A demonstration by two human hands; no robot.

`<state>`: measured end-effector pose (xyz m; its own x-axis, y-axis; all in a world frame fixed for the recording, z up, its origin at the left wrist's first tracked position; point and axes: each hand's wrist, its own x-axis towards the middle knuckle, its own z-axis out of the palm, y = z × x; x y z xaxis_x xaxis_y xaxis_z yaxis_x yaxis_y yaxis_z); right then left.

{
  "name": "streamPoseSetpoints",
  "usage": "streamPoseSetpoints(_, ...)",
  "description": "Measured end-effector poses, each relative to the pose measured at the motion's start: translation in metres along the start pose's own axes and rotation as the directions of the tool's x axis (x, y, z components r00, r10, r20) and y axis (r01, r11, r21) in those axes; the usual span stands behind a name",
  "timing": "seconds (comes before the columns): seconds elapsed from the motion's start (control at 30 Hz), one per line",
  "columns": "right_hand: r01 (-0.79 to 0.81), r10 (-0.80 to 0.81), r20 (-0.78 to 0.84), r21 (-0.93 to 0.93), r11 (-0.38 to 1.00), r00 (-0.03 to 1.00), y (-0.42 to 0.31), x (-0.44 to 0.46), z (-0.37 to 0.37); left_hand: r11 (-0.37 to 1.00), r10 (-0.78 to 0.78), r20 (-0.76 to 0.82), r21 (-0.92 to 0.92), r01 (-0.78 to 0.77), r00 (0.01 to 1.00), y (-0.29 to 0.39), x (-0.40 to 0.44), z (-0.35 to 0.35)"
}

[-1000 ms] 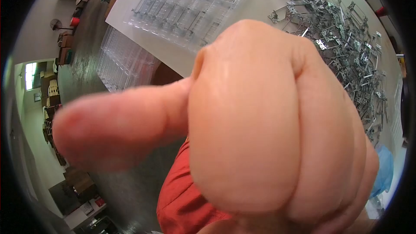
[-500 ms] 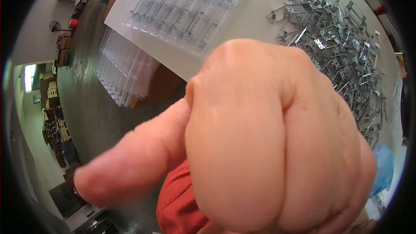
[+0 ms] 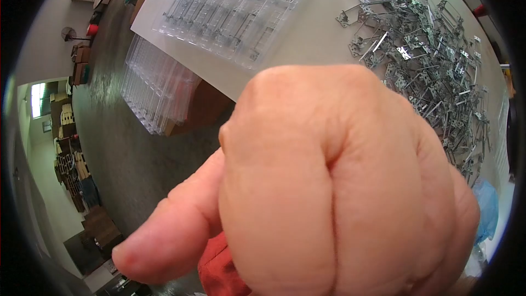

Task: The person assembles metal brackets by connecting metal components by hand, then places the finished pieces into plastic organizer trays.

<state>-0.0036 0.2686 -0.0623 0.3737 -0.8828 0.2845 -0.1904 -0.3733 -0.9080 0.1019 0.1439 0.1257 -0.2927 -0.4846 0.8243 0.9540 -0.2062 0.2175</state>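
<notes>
Left hand: your left hand (image 3: pixel 339 186) is raised close to the camera, its fingers curled and pressed together in a fist. Your thumb (image 3: pixel 164 241) sticks out toward the left of the view. You cannot tell whether anything is inside the fist.
Right hand: out of view, so its state cannot be told.
Brackets: the metal brackets (image 3: pixel 433 71) lie in a loose, tangled pile on the right part of the table (image 3: pixel 323 33), beyond your fist.
Tray: the clear tray (image 3: pixel 219 16) lies on the table, left of the pile, with metal pieces in its slots.
In the way: your fist covers the middle of the view, hiding part of the table and the pile's lower left side.
Stack: more clear trays (image 3: pixel 156 85) sit beside the table, lower than its top, next to a brown box (image 3: pixel 205 107).
Lower right: a blue bag (image 3: pixel 485 208), partly behind your fist.
Below: red cloth (image 3: pixel 219 268), mostly covered by your hand.
Far left: a fan (image 3: pixel 68 34) and a bright window (image 3: pixel 37 100).
</notes>
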Motion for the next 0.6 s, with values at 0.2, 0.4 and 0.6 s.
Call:
streamPoseSetpoints(0.2, 0.016, -0.016, -0.011, -0.029, 0.999, 1.000, 0.010, -0.007, 0.006, 1.000, 0.011, -0.004, 0.000, -0.011, 1.000, 0.000, 0.001, 0.000)
streamPoseSetpoints(0.4, 0.031, -0.032, -0.014, -0.054, 0.998, 0.999, 0.016, -0.013, 0.010, 0.999, 0.030, -0.021, 0.011, -0.030, 0.999, 0.002, 0.003, -0.005)
streamPoseSetpoints(0.6, 0.030, -0.030, 0.024, -0.016, 0.999, 0.999, 0.013, -0.011, 0.001, 0.993, 0.085, -0.004, 0.087, -0.084, 0.996, 0.005, 0.014, -0.023)
